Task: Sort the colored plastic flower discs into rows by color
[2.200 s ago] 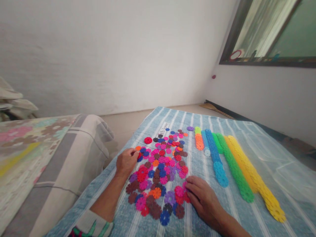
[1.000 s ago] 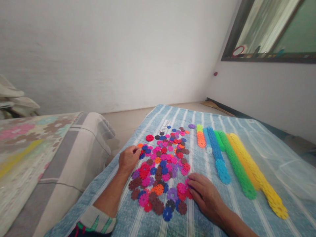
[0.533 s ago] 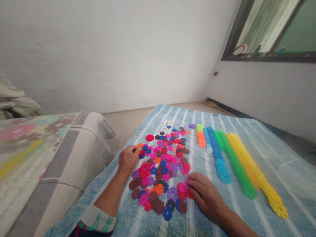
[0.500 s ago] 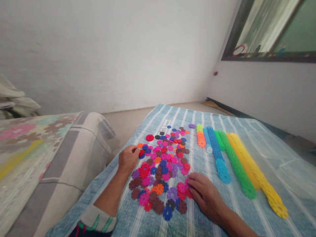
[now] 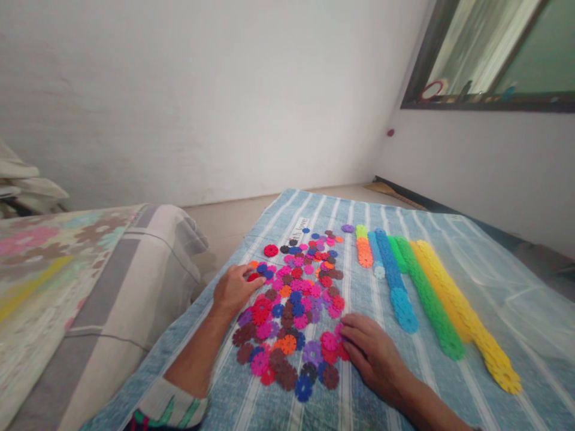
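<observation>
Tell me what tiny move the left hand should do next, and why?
Perhaps the left hand could gently pinch the red flower disc: its thumb and finger look parted, with that disc showing between them. Blue discs crowd close by, so a small pinch seems best.

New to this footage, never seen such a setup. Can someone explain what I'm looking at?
No machine here: you see a person's bare left hand and right hand. The one camera is worn on that person's head, looking forward and down.

On a blue, white-striped cloth lies a loose pile of multicoloured, notched, plastic-looking discs. To its right, similar discs overlap in a lime-and-orange row, a blue row, a green row and a yellow row.

The left hand's fingers are parted around a red, round disc at the pile's left edge. The right hand's fingers are at a pink-and-red cluster of discs; whether they grip one is hidden.
</observation>
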### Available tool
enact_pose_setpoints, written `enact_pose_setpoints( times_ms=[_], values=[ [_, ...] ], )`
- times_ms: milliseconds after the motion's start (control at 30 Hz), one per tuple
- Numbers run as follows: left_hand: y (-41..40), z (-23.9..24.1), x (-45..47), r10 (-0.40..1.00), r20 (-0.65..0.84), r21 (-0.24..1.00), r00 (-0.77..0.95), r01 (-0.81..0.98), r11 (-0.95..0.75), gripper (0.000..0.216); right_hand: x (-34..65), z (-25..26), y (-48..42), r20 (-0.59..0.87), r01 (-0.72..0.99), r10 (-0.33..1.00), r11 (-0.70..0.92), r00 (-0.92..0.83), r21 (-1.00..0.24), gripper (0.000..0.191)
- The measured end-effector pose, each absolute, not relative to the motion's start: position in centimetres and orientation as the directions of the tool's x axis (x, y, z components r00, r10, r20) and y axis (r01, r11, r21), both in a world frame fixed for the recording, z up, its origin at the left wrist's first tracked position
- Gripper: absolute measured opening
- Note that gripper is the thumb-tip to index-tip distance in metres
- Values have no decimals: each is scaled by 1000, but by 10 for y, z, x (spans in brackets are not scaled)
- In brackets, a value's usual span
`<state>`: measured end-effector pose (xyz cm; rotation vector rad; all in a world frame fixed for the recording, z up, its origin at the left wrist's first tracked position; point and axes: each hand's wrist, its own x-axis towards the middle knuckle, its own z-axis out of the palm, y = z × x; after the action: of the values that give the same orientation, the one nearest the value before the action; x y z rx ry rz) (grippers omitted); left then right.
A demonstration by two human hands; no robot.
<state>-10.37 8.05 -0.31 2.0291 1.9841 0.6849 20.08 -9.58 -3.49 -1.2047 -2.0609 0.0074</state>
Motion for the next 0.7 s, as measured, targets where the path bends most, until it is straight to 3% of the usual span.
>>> enact_pose_setpoints(
  times_ms=[233, 700],
  values=[
    [78, 3, -102, 985, 163, 408, 48, 906, -112, 35, 202, -35, -96, 580, 748, 759, 562, -297, -353, 24],
    [77, 3, -103, 984, 163, 387, 70, 913, -129, 36, 201, -37, -96, 571, 748, 772, 547, -279, -375, 25]
  ],
)
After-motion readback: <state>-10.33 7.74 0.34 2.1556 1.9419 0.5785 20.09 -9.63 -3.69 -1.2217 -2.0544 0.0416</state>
